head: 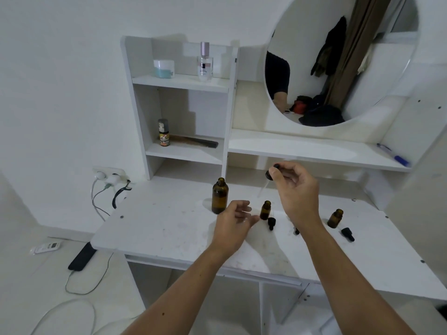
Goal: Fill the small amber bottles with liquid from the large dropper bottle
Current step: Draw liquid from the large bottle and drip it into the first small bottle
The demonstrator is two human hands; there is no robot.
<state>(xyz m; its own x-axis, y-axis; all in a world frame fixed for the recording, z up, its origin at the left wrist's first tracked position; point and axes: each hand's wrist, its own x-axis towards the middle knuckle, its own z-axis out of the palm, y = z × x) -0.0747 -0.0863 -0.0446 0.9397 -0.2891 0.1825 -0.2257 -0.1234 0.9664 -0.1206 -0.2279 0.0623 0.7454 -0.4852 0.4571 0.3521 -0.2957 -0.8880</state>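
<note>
Right hand is pinching the dropper over the small bottle to fill it, left hand spreading loosely alongside to steady it.

Dropper in R hand, maybe dripping.

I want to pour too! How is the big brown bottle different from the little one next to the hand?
The big bottle is taller and wider than the little bottle. The big bottle stands farther back on the table; the little bottle stands nearer, by the left hand. A black cap lies beside the little bottle, not the big one. Both are amber, upright and uncapped.
</note>
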